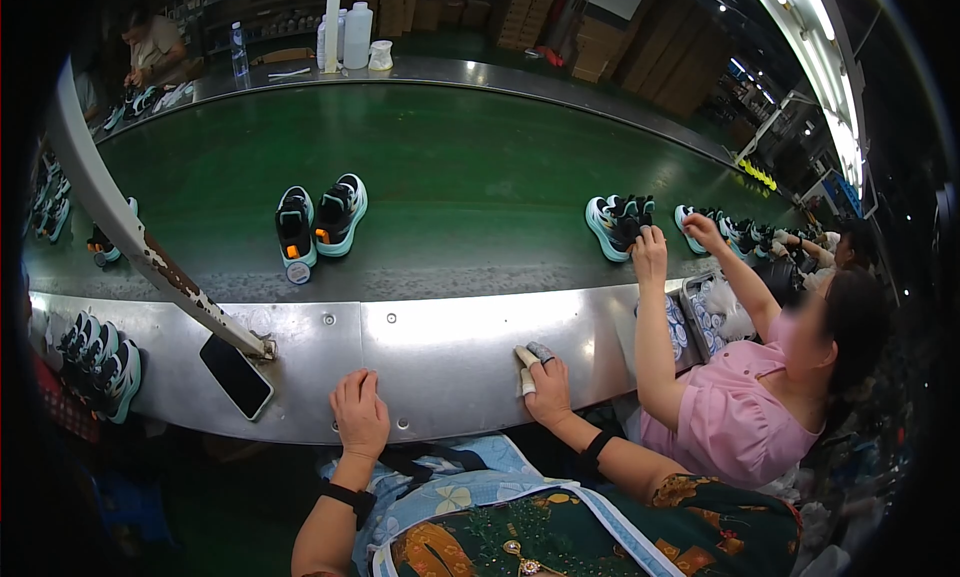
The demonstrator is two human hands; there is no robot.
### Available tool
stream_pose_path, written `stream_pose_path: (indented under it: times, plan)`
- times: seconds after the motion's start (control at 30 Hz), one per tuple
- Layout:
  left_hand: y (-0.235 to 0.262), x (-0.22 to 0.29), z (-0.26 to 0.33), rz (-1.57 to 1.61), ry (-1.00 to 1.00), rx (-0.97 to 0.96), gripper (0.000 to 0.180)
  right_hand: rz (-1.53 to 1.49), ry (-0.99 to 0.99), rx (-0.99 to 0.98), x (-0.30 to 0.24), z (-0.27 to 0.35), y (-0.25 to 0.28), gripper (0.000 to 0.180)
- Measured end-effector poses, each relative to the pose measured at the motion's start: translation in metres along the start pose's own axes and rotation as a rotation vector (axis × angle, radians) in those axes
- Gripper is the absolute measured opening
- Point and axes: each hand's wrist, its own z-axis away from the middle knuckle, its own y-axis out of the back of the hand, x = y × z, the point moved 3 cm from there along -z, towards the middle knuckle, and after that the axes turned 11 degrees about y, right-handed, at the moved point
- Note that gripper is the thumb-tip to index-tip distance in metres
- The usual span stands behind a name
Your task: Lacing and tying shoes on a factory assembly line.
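My left hand (360, 414) rests near the front edge of the metal ledge (450, 322), its fingers curled in and nothing showing in them. Farther right on the same ledge lies my right hand (547, 389), with pale covers on some fingers. Those fingers point forward, slightly apart, and hold nothing I can see. Beyond the ledge, a pair of black and mint sneakers stands on the green conveyor belt (450, 177): the left sneaker (294, 227) and the right sneaker (341, 215). Both have orange tabs at the heel. A round pale label (298, 273) is at the left one's heel.
A phone (237, 377) lies beside a rusty white post (165, 262). Several sneakers (105, 367) are grouped at the ledge's left end. At right, a co-worker in pink (745, 407) handles another pair (615, 227), beside a tray (705, 317) of round labels. Bottles (356, 37) stand across the belt.
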Motion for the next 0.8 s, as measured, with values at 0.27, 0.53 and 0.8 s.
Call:
stream_pose_path:
  times: [0.27,0.53,0.8]
  plan:
    - [0.003,-0.001,0.001,0.001,-0.003,0.0,0.037,-0.009,-0.02,-0.011,-0.006,0.0,0.002,0.041]
    - [0.003,0.0,0.0,-0.004,0.01,-0.017,0.036,-0.042,-0.025,0.012,-0.004,0.0,0.002,0.042]
    - [-0.001,-0.001,-0.005,-0.035,0.013,-0.062,0.037,-0.174,-0.296,-0.257,0.153,-0.092,0.048,0.031]
